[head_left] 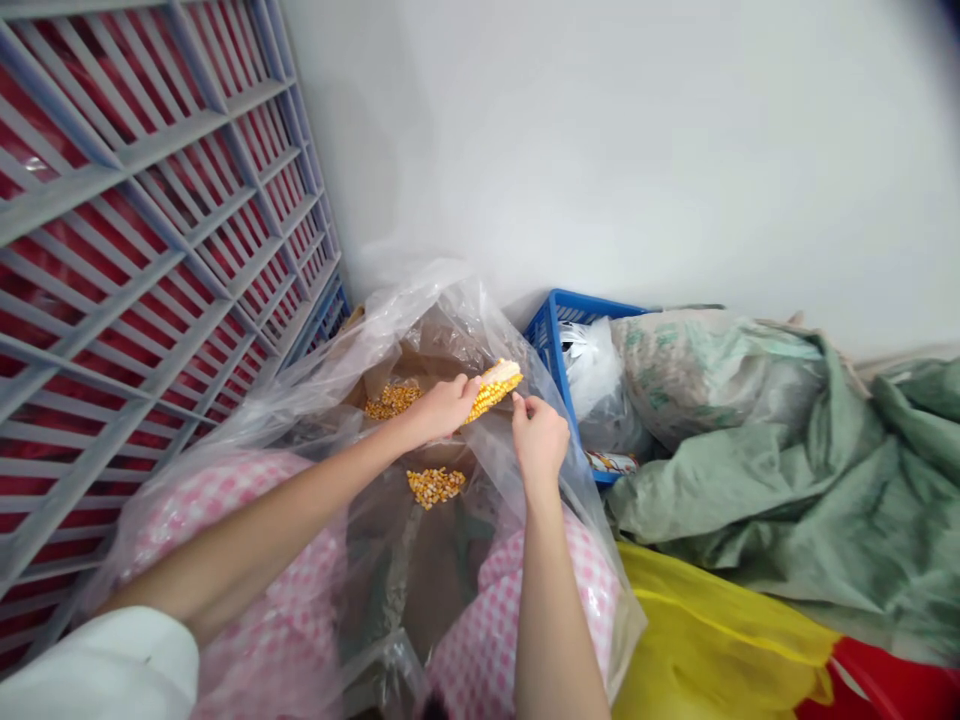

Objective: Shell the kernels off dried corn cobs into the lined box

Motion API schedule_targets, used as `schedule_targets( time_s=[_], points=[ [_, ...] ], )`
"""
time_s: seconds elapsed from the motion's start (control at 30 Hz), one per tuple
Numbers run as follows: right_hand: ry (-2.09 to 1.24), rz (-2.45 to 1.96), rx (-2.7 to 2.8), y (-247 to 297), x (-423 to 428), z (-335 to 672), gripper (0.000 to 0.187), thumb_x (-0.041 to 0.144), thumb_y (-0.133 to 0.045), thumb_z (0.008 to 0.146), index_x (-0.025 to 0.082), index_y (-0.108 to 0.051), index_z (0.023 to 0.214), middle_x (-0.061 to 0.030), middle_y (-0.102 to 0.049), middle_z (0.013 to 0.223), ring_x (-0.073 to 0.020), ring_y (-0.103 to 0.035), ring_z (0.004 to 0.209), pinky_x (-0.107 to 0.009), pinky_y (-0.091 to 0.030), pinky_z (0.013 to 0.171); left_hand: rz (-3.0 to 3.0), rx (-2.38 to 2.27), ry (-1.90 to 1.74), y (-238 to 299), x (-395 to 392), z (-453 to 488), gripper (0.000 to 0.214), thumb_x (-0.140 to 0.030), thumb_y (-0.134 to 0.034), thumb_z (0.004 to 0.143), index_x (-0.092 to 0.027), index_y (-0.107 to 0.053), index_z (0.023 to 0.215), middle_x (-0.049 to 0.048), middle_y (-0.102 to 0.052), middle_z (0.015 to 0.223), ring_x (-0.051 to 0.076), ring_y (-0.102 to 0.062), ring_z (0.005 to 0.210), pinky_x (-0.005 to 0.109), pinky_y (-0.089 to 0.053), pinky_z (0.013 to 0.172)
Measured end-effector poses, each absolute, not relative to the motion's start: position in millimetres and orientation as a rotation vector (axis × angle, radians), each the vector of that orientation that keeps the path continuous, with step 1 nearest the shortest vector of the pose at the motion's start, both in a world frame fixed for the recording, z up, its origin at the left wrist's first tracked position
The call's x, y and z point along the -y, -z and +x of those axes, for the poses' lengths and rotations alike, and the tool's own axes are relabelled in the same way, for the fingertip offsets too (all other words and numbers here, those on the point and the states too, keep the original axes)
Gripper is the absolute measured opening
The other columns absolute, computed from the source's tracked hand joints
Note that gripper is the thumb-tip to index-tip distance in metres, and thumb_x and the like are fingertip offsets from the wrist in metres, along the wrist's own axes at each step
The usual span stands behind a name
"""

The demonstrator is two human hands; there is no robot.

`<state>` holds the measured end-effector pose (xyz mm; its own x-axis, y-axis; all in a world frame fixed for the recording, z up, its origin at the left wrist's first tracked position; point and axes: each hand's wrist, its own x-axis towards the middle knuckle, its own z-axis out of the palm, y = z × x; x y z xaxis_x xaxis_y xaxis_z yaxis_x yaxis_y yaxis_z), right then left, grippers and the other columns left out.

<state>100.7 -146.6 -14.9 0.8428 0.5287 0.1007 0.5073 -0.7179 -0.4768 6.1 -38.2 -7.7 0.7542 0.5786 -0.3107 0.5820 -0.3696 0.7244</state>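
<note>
A corn cob (495,390) with yellow kernels, its upper side stripped pale, is held at its lower left end by my left hand (452,402), which is closed around it. My right hand (540,440) is closed in a pinch close to the cob's right side. A small dark spot shows at its fingertips, too small to name. Below lies a clear plastic sheet or bag (375,325) with a pile of loose kernels (436,487) in front and another heap of kernels (394,400) behind, beside brown cardboard. Pink checked cloth (277,560) shows under the plastic.
Grey plastic crates (172,160) with red contents rise at the left. A blue basket (555,340) holding plastic bags stands against the white wall (637,150). Right of it lie a stuffed woven sack (705,370), green cloth (810,490) and a yellow bag (697,630).
</note>
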Motion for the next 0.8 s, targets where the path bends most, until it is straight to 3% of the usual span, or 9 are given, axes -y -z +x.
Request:
schedule_targets(
  time_s=[0.27,0.47,0.57,0.63,0.8],
  points=[
    [-0.386,-2.15,0.542,37,151,110,0.045,0.051,-0.04,0.078,0.017,-0.055,0.053,0.0025,-0.046,0.042,-0.012,-0.037,0.044,-0.024,-0.027,0.051,2.314,-0.861,-0.039,5,43,1,0.047,-0.051,-0.014,0.087,-0.018,-0.046,0.087,0.0129,-0.062,0.078,0.025,-0.061,0.077,0.029,-0.037,0.06],
    [-0.151,-2.13,0.599,27,148,102,0.044,0.051,-0.038,0.082,0.017,-0.049,0.055,0.004,-0.043,0.046,-0.0101,-0.034,0.047,-0.023,-0.026,0.052,1.992,-0.817,-0.08,7,39,3,0.044,-0.051,-0.012,0.088,-0.019,-0.042,0.083,0.0041,-0.056,0.066,0.014,-0.054,0.045,0.025,-0.036,0.047],
    [-0.097,-2.15,0.671,24,146,100,0.043,0.05,-0.04,0.081,0.018,-0.048,0.054,0.0036,-0.042,0.047,-0.0104,-0.035,0.048,-0.024,-0.025,0.053,1.971,-0.817,-0.098,8,37,2,0.043,-0.05,-0.014,0.088,-0.019,-0.042,0.081,0.0028,-0.055,0.066,0.012,-0.051,0.043,0.024,-0.035,0.047],
    [-0.181,-2.093,0.634,25,146,101,0.043,0.052,-0.043,0.079,0.018,-0.047,0.053,0.0041,-0.04,0.046,-0.0098,-0.033,0.047,-0.024,-0.025,0.05,2.025,-0.816,-0.114,7,37,0,0.043,-0.05,-0.014,0.088,-0.019,-0.042,0.079,0.0028,-0.055,0.065,0.013,-0.053,0.048,0.024,-0.036,0.05],
    [-0.631,-1.778,0.355,33,147,105,0.04,0.056,-0.044,0.077,0.021,-0.042,0.057,0.0105,-0.02,0.04,-0.0074,-0.014,0.037,-0.023,-0.015,0.039,2.188,-0.796,-0.123,-1,38,0,0.041,-0.047,-0.014,0.089,-0.019,-0.044,0.081,0.0073,-0.059,0.07,0.02,-0.058,0.069,0.028,-0.035,0.061]
  ],
)
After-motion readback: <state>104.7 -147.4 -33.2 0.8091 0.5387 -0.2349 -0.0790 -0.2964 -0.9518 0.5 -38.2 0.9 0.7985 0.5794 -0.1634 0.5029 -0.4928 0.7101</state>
